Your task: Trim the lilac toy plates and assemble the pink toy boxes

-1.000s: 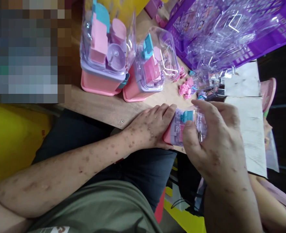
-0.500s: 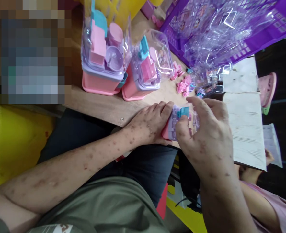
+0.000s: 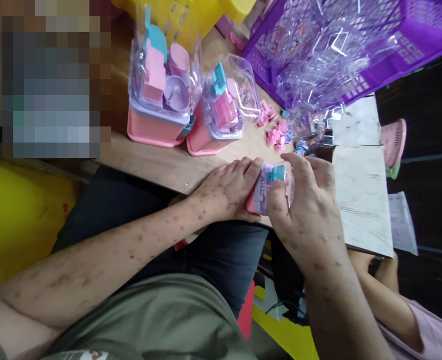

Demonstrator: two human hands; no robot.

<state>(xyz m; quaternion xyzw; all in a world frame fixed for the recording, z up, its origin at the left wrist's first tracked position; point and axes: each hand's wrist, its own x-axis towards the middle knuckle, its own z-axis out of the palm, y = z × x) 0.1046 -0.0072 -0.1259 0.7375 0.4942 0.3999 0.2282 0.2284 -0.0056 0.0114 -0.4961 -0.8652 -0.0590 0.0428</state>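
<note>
A small toy box with a pink base, a lilac rim and a clear cover lies at the table's front edge. Wrapped round its pink base is my left hand. My right hand grips the clear cover end, thumb against the blue piece and fingers on the far side. Beyond my hands stand two similar toy boxes: a left one with pink, lilac and blue parts under a clear cover, and a right one with its clear lid tilted back.
A purple basket full of clear plastic covers stands at the back right. Small pink pieces lie loose on the table. White boards are at the right, and another person's arm shows below them.
The clear cover end at my right hand now sits closer to the pink base, with the hand slightly nearer my left. The whole view has shifted a little.
</note>
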